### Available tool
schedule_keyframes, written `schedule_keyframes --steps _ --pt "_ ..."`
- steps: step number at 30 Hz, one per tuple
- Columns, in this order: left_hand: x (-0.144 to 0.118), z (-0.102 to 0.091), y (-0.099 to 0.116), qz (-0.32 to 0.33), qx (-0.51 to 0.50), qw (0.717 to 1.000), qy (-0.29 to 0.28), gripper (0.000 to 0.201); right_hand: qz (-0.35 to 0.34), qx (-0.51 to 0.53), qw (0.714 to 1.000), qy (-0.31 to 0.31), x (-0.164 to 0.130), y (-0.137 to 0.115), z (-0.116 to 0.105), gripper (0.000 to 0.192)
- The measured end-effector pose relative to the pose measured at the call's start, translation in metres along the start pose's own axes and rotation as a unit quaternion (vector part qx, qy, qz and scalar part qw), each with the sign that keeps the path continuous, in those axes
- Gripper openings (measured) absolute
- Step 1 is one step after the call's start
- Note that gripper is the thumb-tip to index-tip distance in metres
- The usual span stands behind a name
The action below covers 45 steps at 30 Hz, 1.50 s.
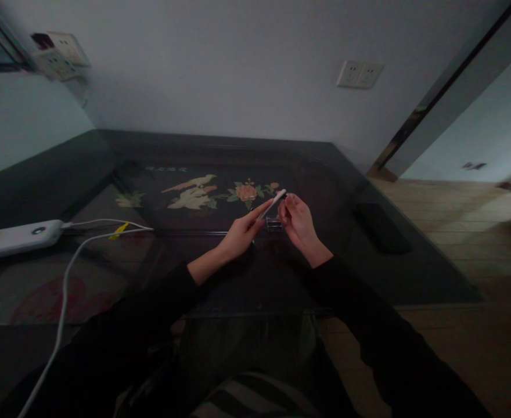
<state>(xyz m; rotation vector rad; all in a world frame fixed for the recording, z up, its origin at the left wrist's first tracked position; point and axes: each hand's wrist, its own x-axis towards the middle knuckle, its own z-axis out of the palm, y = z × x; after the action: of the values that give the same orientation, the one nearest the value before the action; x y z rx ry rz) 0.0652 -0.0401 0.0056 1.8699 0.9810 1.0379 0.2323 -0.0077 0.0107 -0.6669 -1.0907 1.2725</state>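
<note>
The person's left hand (pixel 241 232) grips a slim white object (pixel 277 201), which slants up from its fingers toward the right hand (pixel 298 219). The right hand's fingers are curled together beside the object's upper end; whether they pinch anything cannot be told. A small, shiny framed piece (pixel 274 225) shows between the hands, its support unclear. The step in hand seems to be fine work at that end, above the counter (pixel 281 278). The next move likely calls for a steady left hold and careful right fingertips.
</note>
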Motion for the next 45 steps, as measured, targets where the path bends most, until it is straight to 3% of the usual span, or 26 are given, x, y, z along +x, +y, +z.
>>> schedule_keyframes --steps 7,26,45 --pt "-0.002 0.002 0.004 0.024 -0.017 0.999 -0.018 0.057 0.009 0.007 1.000 0.003 0.001 0.002 -0.002 0.041" --pt "0.004 -0.003 -0.010 0.001 0.014 0.999 0.029 0.055 0.007 0.004 1.000 -0.013 -0.001 0.001 0.001 0.043" --pt "0.000 0.001 0.000 0.034 -0.012 0.999 -0.011 0.055 0.008 0.025 1.000 0.001 0.002 0.004 -0.002 0.038"
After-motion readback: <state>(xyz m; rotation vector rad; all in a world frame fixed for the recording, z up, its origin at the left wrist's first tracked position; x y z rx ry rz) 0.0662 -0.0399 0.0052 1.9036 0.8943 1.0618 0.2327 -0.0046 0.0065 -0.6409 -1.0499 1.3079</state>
